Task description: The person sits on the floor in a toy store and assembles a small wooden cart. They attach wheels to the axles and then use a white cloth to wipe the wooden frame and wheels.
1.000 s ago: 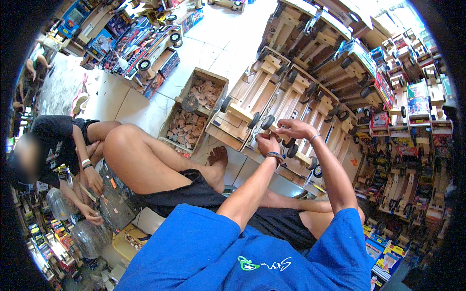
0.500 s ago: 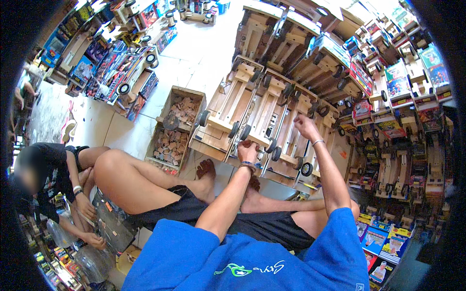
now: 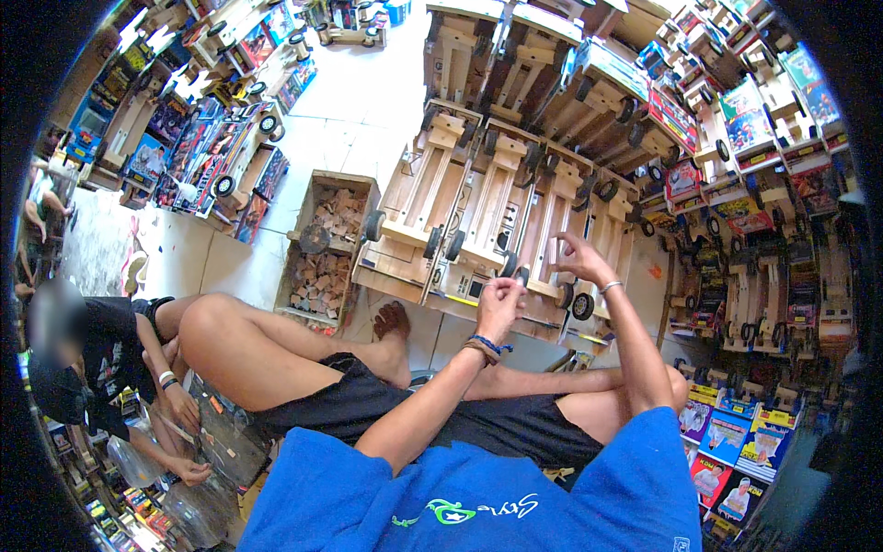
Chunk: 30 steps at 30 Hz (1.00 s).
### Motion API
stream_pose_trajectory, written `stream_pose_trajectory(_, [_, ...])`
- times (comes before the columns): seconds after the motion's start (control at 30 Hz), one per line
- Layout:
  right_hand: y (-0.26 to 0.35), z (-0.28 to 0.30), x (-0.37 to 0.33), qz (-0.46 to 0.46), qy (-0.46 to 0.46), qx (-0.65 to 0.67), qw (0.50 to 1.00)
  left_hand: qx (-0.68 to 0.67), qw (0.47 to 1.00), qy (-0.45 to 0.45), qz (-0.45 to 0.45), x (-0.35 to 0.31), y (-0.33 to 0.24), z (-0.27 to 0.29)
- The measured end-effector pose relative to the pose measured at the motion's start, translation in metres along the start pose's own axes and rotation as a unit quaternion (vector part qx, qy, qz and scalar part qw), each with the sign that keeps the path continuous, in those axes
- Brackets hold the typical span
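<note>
Several wooden toy trucks lie underside up in a row in front of me, their bare chassis and black wheels showing. Over the near end of this row is my left hand (image 3: pixel 499 307), fingers closed in a pinch beside a small black wheel (image 3: pixel 509 264). Whatever it pinches is too small to make out. To its right, my right hand (image 3: pixel 586 261) hovers above a wooden chassis (image 3: pixel 543 241), thumb and forefinger apart, with nothing visible between them. Another black wheel (image 3: pixel 583 306) sits below that hand.
A divided wooden box (image 3: pixel 315 241) of small wood offcuts stands left of the trucks. Finished colourful toy trucks (image 3: pixel 216 152) crowd the far left, and more are stacked at the right (image 3: pixel 745 202). Another person (image 3: pixel 101 359) sits at my left, hands over a dark board (image 3: pixel 230 446).
My left hand has moved right and slightly nearer me, away from the truck's near end. My right hand has come lower and closer to the left, its thumb and forefinger now spread.
</note>
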State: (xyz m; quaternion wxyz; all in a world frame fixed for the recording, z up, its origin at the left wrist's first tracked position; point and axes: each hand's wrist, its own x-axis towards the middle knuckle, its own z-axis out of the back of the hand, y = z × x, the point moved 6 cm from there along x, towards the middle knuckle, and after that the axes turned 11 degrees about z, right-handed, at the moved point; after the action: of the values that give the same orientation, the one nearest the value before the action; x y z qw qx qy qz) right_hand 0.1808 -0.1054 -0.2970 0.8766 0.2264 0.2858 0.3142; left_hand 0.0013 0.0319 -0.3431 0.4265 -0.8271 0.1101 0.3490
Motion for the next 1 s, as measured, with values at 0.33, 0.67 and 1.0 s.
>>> stream_pose_trajectory(0.33, [0.049,-0.017,-0.067,0.075,0.148,0.096,0.981,-0.059,0.98,0.158,0.101,0.0,0.03,-0.028])
stream_pose_trajectory(0.67, [0.048,-0.048,-0.044,0.076,-0.019,-0.314,0.946,-0.016,0.99,0.053,0.132,0.011,0.057,-0.011])
stream_pose_trajectory(1.0, [0.031,-0.05,-0.034,0.054,0.025,-0.295,0.954,0.016,0.987,0.062,0.149,0.011,0.062,-0.014])
